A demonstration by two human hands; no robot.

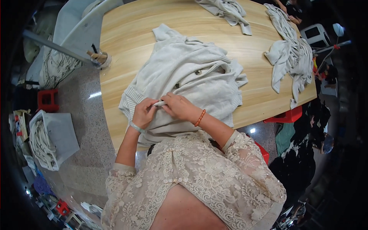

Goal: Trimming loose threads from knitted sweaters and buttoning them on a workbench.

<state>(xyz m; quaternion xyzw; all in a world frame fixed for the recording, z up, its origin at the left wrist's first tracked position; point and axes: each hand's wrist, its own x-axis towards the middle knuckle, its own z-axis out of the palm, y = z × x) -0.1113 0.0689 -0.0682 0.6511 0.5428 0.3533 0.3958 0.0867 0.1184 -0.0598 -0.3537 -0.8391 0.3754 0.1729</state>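
Observation:
A pale grey knitted cardigan [172,61] lies spread and rumpled on the wooden table [132,25], with ribbed edges and a few dark buttons showing. At its near side my left hand [143,112] pinches a narrow fold of the knit between thumb and fingers. Close beside it, my right hand [178,107] grips the same fold, its fingers bent over the cloth. A short strip of the fabric stands up between the two hands. The fingertips partly hide what is pinched there.
More grey knitwear [289,57] lies on the table's right side, and another grey garment [228,13] at the far edge. A clear cup with tools [101,60] sits at the left edge. On the floor stand a white bin [63,134] of knits and a red stool [48,100].

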